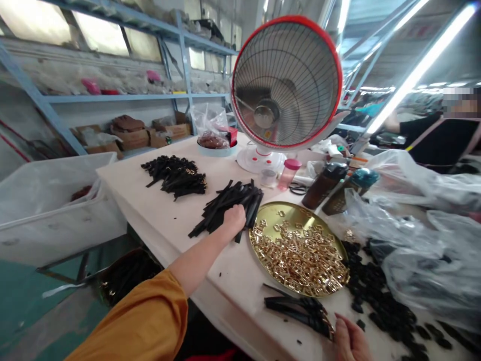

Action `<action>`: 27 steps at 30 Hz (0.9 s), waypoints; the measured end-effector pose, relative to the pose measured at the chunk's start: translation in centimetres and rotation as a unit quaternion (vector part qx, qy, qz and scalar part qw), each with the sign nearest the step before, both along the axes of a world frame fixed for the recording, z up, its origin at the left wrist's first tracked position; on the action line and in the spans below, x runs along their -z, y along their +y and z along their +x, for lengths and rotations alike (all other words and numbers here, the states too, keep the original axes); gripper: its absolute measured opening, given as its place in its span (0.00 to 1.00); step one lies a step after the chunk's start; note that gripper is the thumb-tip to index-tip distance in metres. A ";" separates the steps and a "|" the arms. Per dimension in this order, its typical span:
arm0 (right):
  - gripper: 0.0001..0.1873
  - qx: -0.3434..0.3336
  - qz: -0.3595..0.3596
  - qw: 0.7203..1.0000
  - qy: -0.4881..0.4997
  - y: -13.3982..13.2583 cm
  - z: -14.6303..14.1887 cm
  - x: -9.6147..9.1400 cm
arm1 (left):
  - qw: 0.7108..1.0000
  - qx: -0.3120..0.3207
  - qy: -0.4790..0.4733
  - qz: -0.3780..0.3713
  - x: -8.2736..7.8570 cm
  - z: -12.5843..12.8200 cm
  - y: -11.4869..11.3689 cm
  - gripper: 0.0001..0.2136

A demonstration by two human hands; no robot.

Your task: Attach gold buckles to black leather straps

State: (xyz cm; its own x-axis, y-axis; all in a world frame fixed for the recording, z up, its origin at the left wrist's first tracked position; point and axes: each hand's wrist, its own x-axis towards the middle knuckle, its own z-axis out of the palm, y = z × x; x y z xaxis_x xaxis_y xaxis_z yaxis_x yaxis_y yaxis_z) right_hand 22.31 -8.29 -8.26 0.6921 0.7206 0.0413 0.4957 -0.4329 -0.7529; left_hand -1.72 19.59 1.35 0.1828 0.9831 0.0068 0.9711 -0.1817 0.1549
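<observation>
My left hand (234, 217) reaches out over the table and is closed on the near end of a pile of black straps (229, 203). My right hand (349, 341) lies at the bottom edge, fingers partly spread, touching a small bundle of black straps with gold buckles (300, 308). Between the hands sits a round gold tray (281, 213) holding a heap of gold buckles (300, 253). A second pile of black straps (176, 175) lies farther left on the table.
A red-rimmed round heater (287, 82) stands at the back with bottles (323, 184) and a pink-lidded jar (289, 173) beside it. Small black pieces (387, 301) and clear plastic bags (424, 250) lie at right. A white bin (56, 205) stands left. Another person (439, 135) sits far right.
</observation>
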 end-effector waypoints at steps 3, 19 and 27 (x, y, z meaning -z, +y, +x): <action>0.25 -0.003 0.011 1.000 0.016 -0.3 -0.4 -0.9 | 1.000 0.017 -0.019 -0.002 -1.1 -0.9 -0.8 0.11; 0.15 -0.056 0.104 0.970 0.213 -0.7 -4.7 -6.1 | 0.787 0.347 -0.321 -0.397 -0.8 1.0 -19.4 0.14; 0.18 -0.083 -0.025 0.980 -0.179 1.5 3.8 -6.0 | 0.537 0.085 -0.516 -0.662 -1.2 5.1 -19.6 0.11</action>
State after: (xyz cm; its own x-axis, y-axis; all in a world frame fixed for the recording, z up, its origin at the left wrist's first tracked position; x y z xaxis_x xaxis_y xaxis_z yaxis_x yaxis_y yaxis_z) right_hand 26.06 -6.76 -2.31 0.5125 0.8298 0.2210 0.7911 -0.3561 -0.4973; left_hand 3.41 -0.03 2.55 0.8412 0.2207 -0.4937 0.2317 0.6778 0.6978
